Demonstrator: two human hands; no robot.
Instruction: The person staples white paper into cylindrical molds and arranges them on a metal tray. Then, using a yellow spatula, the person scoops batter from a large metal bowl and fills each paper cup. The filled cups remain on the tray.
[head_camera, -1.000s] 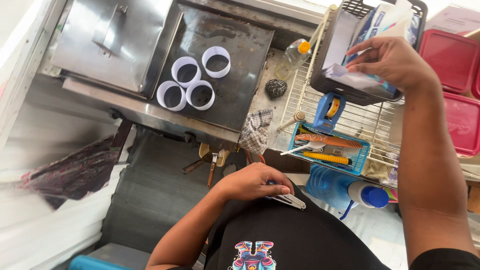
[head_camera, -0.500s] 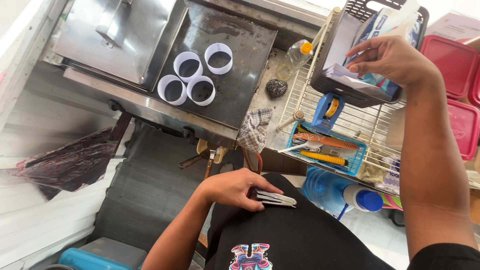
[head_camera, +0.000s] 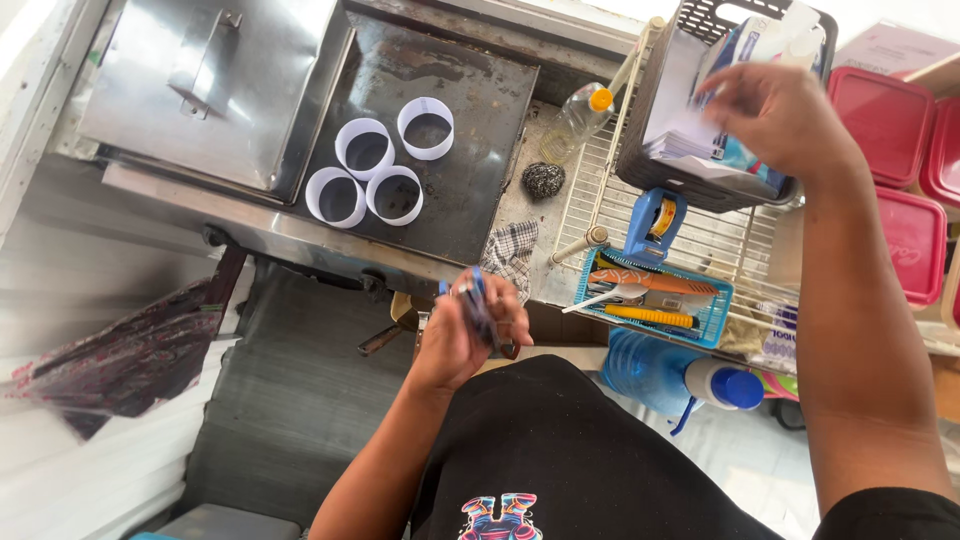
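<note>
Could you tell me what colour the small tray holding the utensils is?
Blue; the small tray shows in the head view.

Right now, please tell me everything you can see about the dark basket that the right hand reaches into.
The dark basket looks like plastic, with slotted, grid-like walls and a rounded rim. It sits upright on the white wire rack, at the far right, beside the clear bottle with an orange cap. It holds white papers and blue-and-white packets standing on edge. The right hand is over its contents, fingers at the packets; motion blur hides the exact grip.
</note>
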